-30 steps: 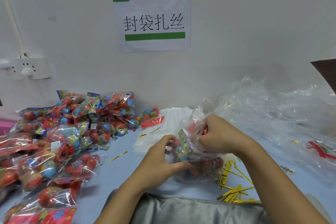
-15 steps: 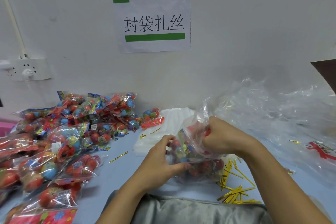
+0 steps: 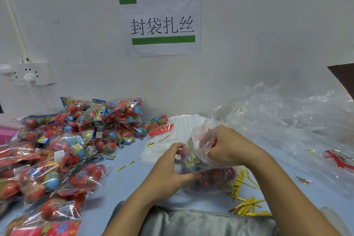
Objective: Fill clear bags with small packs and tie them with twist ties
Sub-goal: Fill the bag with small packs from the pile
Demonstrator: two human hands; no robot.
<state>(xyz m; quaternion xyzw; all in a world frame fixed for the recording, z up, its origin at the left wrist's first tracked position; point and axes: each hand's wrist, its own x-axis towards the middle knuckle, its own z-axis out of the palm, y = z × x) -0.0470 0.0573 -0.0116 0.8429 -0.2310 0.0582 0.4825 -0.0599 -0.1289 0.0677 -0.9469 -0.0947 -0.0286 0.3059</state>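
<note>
Clear bag (image 3: 208, 170), packed with red packs, sits on the table near the gold twist ties (image 3: 247, 203); the left hand (image 3: 170, 170) grips its side while the right hand (image 3: 228, 149) bunches its mouth. It looks filled but untied, and loose packs (image 3: 63, 149) wait at left.

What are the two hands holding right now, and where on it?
Both hold the clear bag of small packs: the left hand grips its left side, the right hand grips the gathered plastic near its open top.
</note>
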